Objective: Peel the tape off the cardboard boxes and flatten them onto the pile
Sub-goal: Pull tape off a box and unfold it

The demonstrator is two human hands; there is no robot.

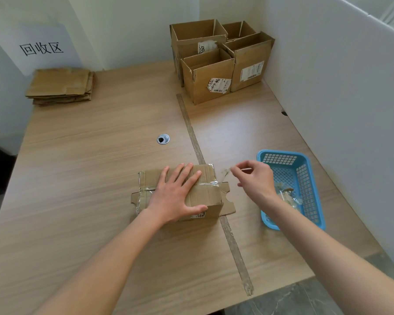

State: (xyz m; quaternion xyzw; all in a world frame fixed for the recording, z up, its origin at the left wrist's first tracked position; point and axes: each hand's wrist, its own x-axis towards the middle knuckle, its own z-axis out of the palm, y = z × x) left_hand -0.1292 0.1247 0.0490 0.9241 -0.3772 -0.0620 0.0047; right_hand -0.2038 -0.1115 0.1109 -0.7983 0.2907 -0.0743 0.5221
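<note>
Right grip (251,176) pinching end of clear tape strip (223,176), strip trailing to box edge. Left grip (178,194) lying flat, fingers spread, pressing down on taped cardboard box (203,196) sitting on tabletop (89,167). Blue basket (305,169) just beside right grip, holding crumpled tape scraps (287,196). Flattened pile (60,86) lying well beyond left grip, far corner. Open boxes (216,62) standing well beyond right grip.
</note>
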